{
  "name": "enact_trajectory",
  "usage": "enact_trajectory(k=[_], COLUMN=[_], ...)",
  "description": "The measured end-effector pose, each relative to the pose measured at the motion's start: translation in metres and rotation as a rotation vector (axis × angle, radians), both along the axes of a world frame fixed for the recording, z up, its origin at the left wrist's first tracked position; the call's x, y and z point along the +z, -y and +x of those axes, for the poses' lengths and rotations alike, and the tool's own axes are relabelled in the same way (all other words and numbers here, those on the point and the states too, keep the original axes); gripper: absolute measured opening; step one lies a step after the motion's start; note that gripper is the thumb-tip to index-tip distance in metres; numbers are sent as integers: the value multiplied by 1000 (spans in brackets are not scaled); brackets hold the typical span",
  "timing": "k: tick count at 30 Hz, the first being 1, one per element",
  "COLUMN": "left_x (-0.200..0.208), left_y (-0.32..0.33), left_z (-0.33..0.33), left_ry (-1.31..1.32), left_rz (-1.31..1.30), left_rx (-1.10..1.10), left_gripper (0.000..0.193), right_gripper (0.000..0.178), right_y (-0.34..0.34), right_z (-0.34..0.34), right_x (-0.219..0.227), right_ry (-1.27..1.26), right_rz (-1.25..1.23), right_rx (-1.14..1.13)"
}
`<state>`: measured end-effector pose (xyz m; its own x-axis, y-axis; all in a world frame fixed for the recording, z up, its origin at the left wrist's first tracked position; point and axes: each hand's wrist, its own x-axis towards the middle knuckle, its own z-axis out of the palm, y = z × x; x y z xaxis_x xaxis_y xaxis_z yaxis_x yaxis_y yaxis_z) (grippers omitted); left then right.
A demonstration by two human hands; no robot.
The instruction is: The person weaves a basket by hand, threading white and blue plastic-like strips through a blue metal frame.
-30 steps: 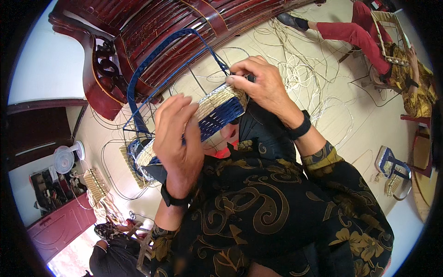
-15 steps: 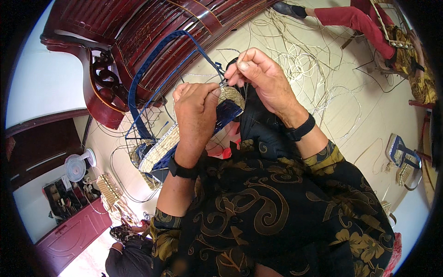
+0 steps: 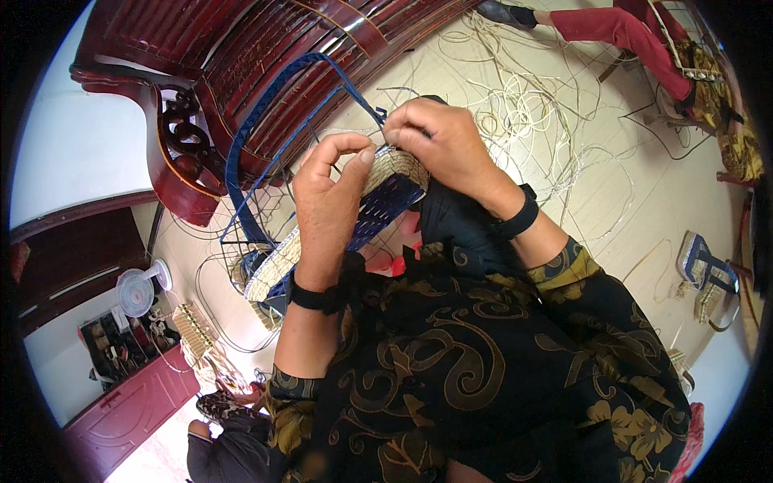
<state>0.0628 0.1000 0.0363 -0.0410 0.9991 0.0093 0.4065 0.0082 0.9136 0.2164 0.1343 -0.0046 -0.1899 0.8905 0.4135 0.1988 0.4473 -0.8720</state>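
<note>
A woven straw bag (image 3: 274,263) with a dark blue lining (image 3: 386,208) and a blue padded handle (image 3: 239,153) lies tilted in front of me. At its upper rim, my left hand (image 3: 326,197) pinches with thumb and forefinger. My right hand (image 3: 447,149) is closed just beside it, fingertips nearly touching the left ones. Between the fingertips shows a short bit of thin strand (image 3: 382,148); both hands appear to grip it. Most of it is hidden by the fingers.
A dark red wooden bench (image 3: 266,97) stands beyond the bag. Loose pale strands (image 3: 523,117) lie tangled on the floor. Another person's red-trousered leg (image 3: 596,26) is at upper right. A white fan (image 3: 137,291) stands at left, and a blue-and-straw woven piece (image 3: 704,270) at right.
My right hand has come down and turned over, its fingers now bent toward the rim. My left hand has opened its grip shape slightly and shifted a little left.
</note>
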Motion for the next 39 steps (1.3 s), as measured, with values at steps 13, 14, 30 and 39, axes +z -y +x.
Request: enact_trajectory(k=[13,14,30,39], left_x=[3,2,29,55], left_y=[-18,-20,-9,16], left_z=[-4,-6,1,-6], left_ry=[-662,-663,-1058,-419], left_rz=[175,176,417,191], left_rx=[-338,-334,-267,-98], left_gripper=[25,25,6,41], right_gripper=[11,12,12,9], right_y=[-59,-61,-17,5], right_z=[-8,-11,4,30], right_x=[-24,-23,5,9], right_ry=[-121,-77,70,-638], right_rz=[-706,-725,77,-313], right_rx=[453,522,165,447])
